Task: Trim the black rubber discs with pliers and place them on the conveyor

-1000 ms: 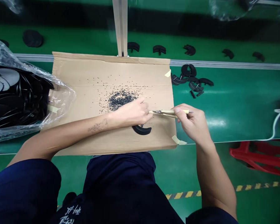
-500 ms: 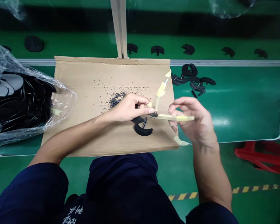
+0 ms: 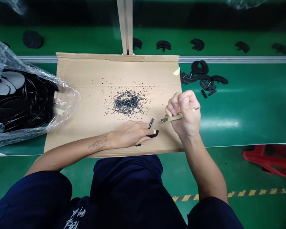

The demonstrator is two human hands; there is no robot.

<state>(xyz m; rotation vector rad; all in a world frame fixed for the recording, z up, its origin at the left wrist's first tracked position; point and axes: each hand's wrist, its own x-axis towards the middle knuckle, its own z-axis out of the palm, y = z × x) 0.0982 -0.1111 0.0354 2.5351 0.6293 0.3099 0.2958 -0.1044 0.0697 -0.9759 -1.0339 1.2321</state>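
My left hand (image 3: 133,133) reaches low over the cardboard sheet (image 3: 85,70), its fingers and thumb closed on a black curved plastic part (image 3: 154,134). Much of that part is hidden beneath the hand. A yellowish wrap circles one fingertip. Beside the fingers a short dark rod (image 3: 151,122) sticks up. To the right, my right hand (image 3: 187,109) is wrapped round cutting nippers (image 3: 175,118) with pale yellow handles, held just above the cardboard with the metal jaws pointing left. A pile of tiny black scraps (image 3: 128,103) lies scattered beyond my left hand.
On the left, a clear plastic bag (image 3: 69,95) holds many black discs. Several black curved pieces (image 3: 200,67) lie right of the cardboard on the green table (image 3: 248,101). More black parts (image 3: 163,45) sit in a row behind the metal rail (image 3: 228,59). A post (image 3: 125,25) rises there.
My left hand has left the nippers and dropped to the black curved part. My right hand, open beside the handles before, has closed round the nippers and turned them.
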